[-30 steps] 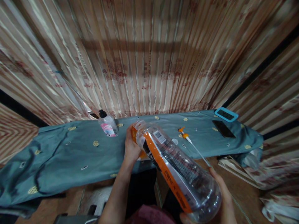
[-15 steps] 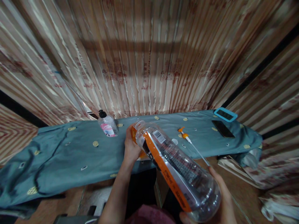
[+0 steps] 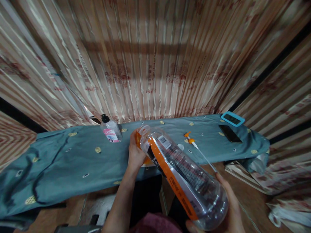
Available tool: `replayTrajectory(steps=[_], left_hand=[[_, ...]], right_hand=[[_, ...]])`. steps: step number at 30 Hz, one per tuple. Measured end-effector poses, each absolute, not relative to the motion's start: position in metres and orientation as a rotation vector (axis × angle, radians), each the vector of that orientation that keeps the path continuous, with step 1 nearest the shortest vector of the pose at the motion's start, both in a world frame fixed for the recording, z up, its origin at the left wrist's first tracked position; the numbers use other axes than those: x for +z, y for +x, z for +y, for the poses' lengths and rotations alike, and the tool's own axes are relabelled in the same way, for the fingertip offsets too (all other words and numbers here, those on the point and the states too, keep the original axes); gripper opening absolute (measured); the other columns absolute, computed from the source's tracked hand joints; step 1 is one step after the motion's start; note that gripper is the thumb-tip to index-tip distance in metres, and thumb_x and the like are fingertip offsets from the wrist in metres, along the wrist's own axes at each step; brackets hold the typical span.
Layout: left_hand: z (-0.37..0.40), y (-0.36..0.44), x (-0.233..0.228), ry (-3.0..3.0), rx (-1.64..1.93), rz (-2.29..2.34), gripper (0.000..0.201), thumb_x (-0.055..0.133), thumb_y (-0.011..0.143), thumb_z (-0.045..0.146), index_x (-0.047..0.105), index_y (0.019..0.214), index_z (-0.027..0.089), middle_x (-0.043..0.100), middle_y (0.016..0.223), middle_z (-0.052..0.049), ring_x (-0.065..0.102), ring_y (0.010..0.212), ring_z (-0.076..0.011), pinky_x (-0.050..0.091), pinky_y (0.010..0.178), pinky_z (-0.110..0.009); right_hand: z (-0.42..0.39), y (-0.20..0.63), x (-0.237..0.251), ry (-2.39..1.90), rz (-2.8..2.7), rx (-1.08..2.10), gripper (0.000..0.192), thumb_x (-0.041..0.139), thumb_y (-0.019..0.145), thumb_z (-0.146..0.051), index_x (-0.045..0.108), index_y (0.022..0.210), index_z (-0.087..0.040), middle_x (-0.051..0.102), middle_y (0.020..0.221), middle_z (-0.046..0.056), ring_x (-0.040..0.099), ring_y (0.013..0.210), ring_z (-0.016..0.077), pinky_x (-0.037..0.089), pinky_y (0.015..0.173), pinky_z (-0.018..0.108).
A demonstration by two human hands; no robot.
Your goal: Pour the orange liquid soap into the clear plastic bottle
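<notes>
A large clear plastic bottle point(image 3: 186, 176) with an orange and silver label lies tilted across the view, its uncapped neck pointing up and left. My right hand point(image 3: 229, 200) is closed around its base at lower right. Beside the neck, my left hand point(image 3: 136, 152) is wrapped round an orange container point(image 3: 138, 139), mostly hidden behind the bottle and fingers. I cannot tell whether the two touch. An orange and white pump head point(image 3: 191, 141) with a long tube lies on the cloth. Its tube reaches past the table edge toward my right fingers; contact is unclear.
A clear pump bottle point(image 3: 111, 130) with a black top and pink label stands at back left on the green-blue cloth point(image 3: 80, 158). At right lie a dark phone point(image 3: 230, 133) and a blue-framed device point(image 3: 232, 118). A small white disc point(image 3: 180, 147) is near the pump. Striped curtains point(image 3: 150, 64) hang behind.
The view has shifted very slightly. Both hands keep their hold, and the clear bottle stays at nearly the same tilt.
</notes>
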State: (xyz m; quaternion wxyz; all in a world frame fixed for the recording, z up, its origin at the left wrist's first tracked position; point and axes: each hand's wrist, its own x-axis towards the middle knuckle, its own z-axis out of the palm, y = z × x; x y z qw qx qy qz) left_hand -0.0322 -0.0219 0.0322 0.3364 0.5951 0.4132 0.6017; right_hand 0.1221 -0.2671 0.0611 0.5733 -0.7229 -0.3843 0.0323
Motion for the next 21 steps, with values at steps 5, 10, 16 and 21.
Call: replayTrajectory(steps=[5,10,16,21], left_hand=[[-0.022,-0.032,0.032,1.534,1.578,1.078,0.059,0.079,0.081,0.037,0.058,0.135,0.025,0.072,0.130,-0.007,0.071,0.118,-0.0256,0.054,0.108,-0.040],[-0.022,-0.032,0.033,1.545,1.573,1.106,0.058,0.077,0.082,0.036,0.057,0.136,0.024,0.072,0.132,-0.008,0.071,0.120,-0.0259,0.053,0.110,-0.040],[-0.021,-0.033,0.032,1.582,1.609,1.097,0.058,0.078,0.080,0.038,0.059,0.133,0.023,0.072,0.130,-0.008,0.071,0.119,-0.0267,0.055,0.109,-0.042],[-0.021,-0.032,0.031,1.542,1.591,1.088,0.062,0.080,0.079,0.039,0.058,0.134,0.024,0.071,0.132,-0.008,0.070,0.122,-0.0266,0.053,0.111,-0.040]], right_hand=[[-0.267,0.123,0.061,-1.693,-0.918,0.040,0.110,0.089,0.060,-0.059,0.048,0.158,-0.029,0.061,0.150,0.009,0.059,0.132,0.0455,0.058,0.099,0.061],[-0.267,0.123,0.061,-1.690,-0.938,0.014,0.110,0.088,0.060,-0.063,0.047,0.158,-0.033,0.059,0.154,0.007,0.057,0.135,0.0473,0.055,0.103,0.066],[-0.268,0.126,0.055,-1.704,-0.967,-0.037,0.110,0.086,0.061,-0.067,0.048,0.158,-0.032,0.060,0.153,0.007,0.059,0.133,0.0490,0.056,0.101,0.069],[-0.271,0.136,0.050,-1.704,-1.081,-0.096,0.107,0.083,0.066,-0.066,0.045,0.160,-0.031,0.061,0.152,0.008,0.065,0.125,0.0463,0.063,0.089,0.063]])
